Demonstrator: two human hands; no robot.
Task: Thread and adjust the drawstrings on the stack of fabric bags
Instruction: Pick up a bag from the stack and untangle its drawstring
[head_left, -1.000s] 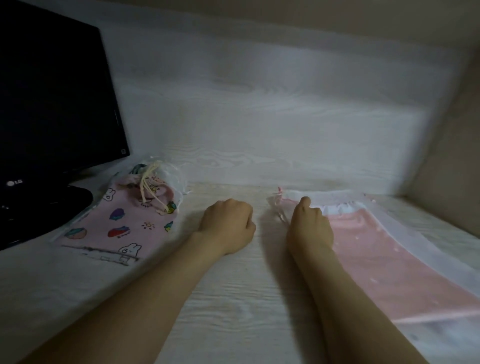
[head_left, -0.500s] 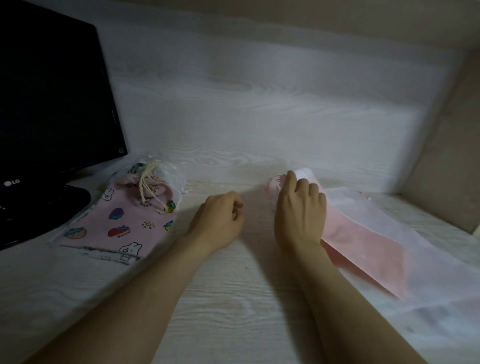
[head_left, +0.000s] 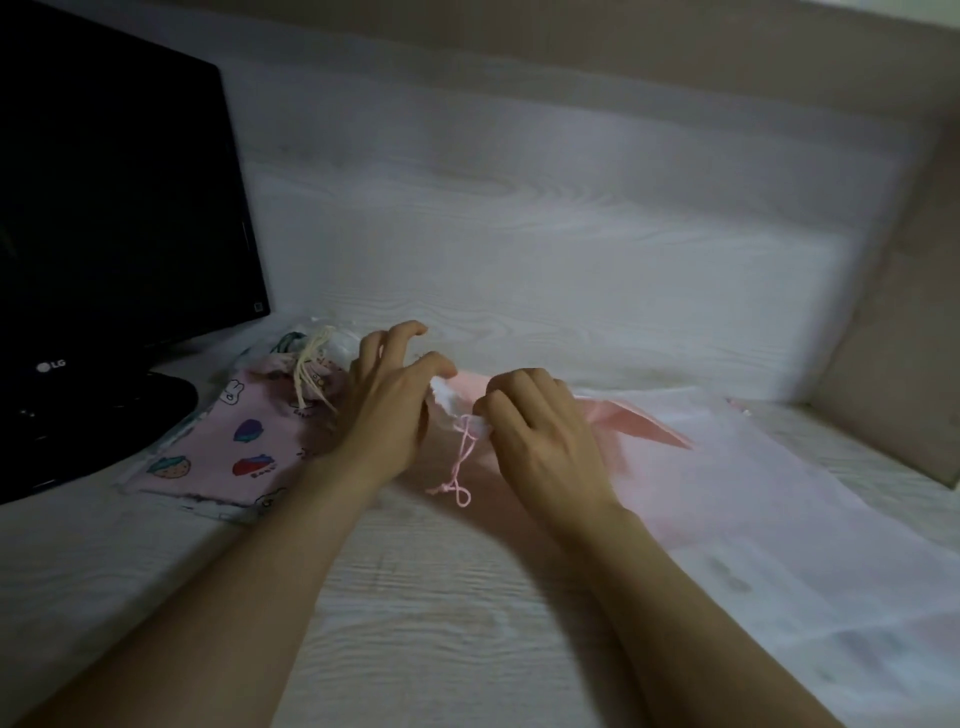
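A pale pink fabric bag (head_left: 639, 426) with a white top hem lies on the white wood-grain desk (head_left: 441, 613), lifted at its left end. My left hand (head_left: 387, 410) pinches the white hem at the bag's mouth. My right hand (head_left: 540, 431) pinches the same hem just to the right. A pink drawstring (head_left: 460, 467) hangs from between my hands and ends in a knotted loop on the desk. More pale bags or sheets (head_left: 779, 519) spread under it to the right.
A pink printed drawstring bag (head_left: 244, 441) with a cream cord lies left of my left hand. A black monitor (head_left: 114, 234) stands at the far left. A white back panel (head_left: 571, 234) and a beige side wall (head_left: 909, 312) close in the desk.
My right hand lifted the pink bag's left end off the desk and drew it toward the middle. My left hand came over and took the hem; the pink drawstring now hangs free.
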